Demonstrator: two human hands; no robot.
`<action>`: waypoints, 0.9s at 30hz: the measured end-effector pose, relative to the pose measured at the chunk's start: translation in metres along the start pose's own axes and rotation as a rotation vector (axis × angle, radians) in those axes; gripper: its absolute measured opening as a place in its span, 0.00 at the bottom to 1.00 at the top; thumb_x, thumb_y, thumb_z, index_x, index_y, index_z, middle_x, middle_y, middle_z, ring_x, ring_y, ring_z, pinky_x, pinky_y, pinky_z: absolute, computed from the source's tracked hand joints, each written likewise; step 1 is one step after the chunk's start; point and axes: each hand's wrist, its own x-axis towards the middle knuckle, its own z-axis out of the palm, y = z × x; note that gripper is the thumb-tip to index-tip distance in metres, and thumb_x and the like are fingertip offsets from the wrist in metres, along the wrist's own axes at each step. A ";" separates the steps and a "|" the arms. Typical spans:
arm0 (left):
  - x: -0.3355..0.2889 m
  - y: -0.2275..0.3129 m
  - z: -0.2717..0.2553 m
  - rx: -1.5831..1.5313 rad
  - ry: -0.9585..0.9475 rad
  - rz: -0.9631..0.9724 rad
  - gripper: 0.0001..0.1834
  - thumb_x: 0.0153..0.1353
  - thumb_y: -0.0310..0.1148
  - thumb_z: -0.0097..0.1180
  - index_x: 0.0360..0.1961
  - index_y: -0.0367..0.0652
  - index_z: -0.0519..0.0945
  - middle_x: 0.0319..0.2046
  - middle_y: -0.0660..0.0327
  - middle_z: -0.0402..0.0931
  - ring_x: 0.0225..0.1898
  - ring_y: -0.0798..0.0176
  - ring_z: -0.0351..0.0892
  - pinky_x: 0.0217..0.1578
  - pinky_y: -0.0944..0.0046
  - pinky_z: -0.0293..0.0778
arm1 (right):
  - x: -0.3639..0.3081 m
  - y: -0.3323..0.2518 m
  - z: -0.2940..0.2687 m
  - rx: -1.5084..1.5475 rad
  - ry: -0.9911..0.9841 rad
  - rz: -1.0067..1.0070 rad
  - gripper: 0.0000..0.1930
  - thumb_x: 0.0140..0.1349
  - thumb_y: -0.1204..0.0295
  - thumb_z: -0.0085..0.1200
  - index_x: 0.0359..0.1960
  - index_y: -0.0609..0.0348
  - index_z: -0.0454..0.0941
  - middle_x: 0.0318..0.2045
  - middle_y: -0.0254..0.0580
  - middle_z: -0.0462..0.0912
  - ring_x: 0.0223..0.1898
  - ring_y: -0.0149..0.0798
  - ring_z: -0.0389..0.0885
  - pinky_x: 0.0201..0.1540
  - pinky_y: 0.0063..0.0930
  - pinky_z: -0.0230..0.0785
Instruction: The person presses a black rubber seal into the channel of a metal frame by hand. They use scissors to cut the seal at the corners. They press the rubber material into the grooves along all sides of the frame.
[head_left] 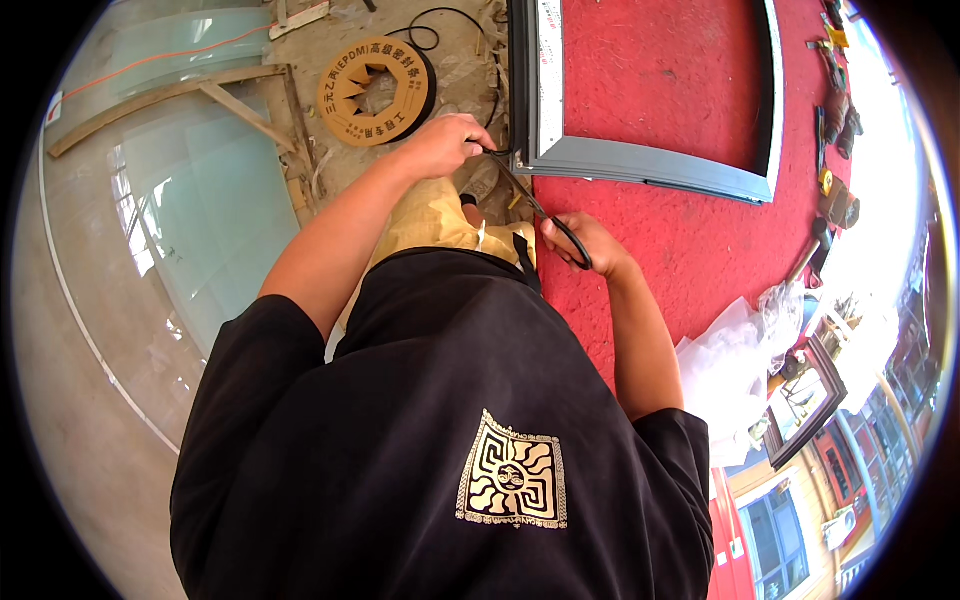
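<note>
My left hand (445, 147) is closed, its fingertips pinching a thin black rubber sealing strip (494, 152) beside the lower left corner of a grey metal window frame (650, 165). Just to the right and nearer to me, my right hand (590, 243) grips a pair of scissors (527, 193) by the black handle loops. The blades point up and left, toward the strip and my left fingertips. Whether they touch the strip I cannot tell. The frame lies on a red-covered work surface (640, 240).
A cardboard-sided reel (335, 100) of black strip lies on the floor at the far left, a loose loop behind it. Glass panes (215, 210) and a wooden brace (160, 105) stand on the left. Hand tools, including a hammer (815, 245), and plastic bags (725, 355) line the right edge.
</note>
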 end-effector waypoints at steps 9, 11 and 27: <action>-0.005 0.003 0.004 -0.045 0.007 -0.077 0.12 0.74 0.30 0.64 0.55 0.45 0.91 0.51 0.56 0.85 0.56 0.49 0.84 0.60 0.52 0.78 | 0.002 0.002 0.001 0.075 -0.054 0.026 0.44 0.70 0.21 0.51 0.34 0.60 0.79 0.19 0.31 0.72 0.17 0.30 0.71 0.22 0.29 0.61; -0.005 0.005 0.002 -0.040 0.005 -0.069 0.12 0.75 0.31 0.64 0.55 0.46 0.92 0.52 0.55 0.86 0.57 0.48 0.84 0.60 0.50 0.78 | 0.002 0.001 0.000 0.074 -0.063 0.017 0.45 0.69 0.20 0.51 0.34 0.59 0.79 0.19 0.32 0.73 0.18 0.30 0.72 0.22 0.29 0.62; -0.002 -0.001 0.005 -0.066 -0.010 -0.009 0.11 0.74 0.30 0.64 0.53 0.43 0.92 0.51 0.52 0.86 0.57 0.45 0.85 0.60 0.48 0.78 | 0.001 0.000 -0.003 0.008 -0.006 0.033 0.43 0.68 0.21 0.55 0.31 0.58 0.79 0.20 0.31 0.72 0.17 0.30 0.73 0.20 0.28 0.66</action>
